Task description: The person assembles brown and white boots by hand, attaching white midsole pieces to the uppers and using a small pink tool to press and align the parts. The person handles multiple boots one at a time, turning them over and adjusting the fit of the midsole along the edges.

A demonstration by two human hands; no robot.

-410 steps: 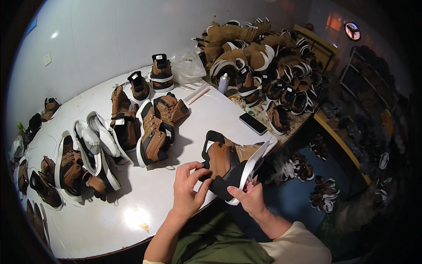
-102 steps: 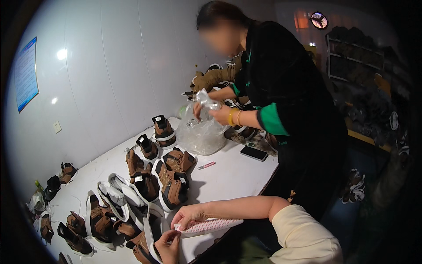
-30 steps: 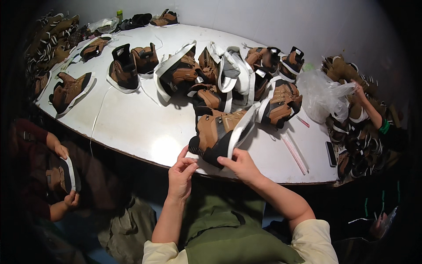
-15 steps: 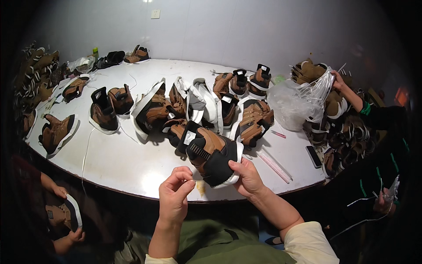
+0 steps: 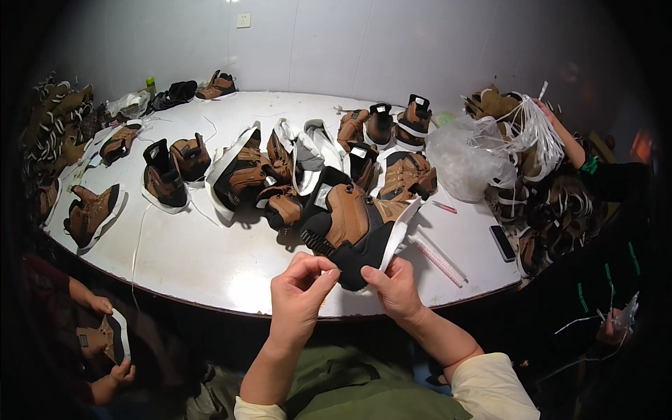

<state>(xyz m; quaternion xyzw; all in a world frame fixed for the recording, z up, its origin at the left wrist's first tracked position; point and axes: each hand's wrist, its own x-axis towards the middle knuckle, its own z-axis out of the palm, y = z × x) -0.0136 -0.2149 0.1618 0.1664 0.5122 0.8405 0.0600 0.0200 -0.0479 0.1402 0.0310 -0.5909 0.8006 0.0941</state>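
In front of me, over the table's near edge, I hold a brown and black shoe [image 5: 355,229] with a white sole edge, tilted with its heel toward me. My right hand [image 5: 397,288] is closed on the heel, thumb on the black part and fingers behind the white edge. At the other side of the heel is my left hand [image 5: 304,287], thumb and forefinger pinched together close to the black material; whatever lies between them is too small to make out. Just beyond, a brown shoe [image 5: 280,208] and another brown shoe [image 5: 408,175] rest on the table.
The white table [image 5: 203,259] bears several more shoes, a clear plastic bag [image 5: 467,159], a pink-marked clear tube [image 5: 437,260] and a phone [image 5: 502,243]. At right a person's hand [image 5: 549,112] lifts white laces [image 5: 535,136]; at left another person holds a shoe [image 5: 105,338].
My left hand has moved right and up to the shoe's heel. The shoe has turned and tilted, showing more of its side. The person at right has shifted the laces.
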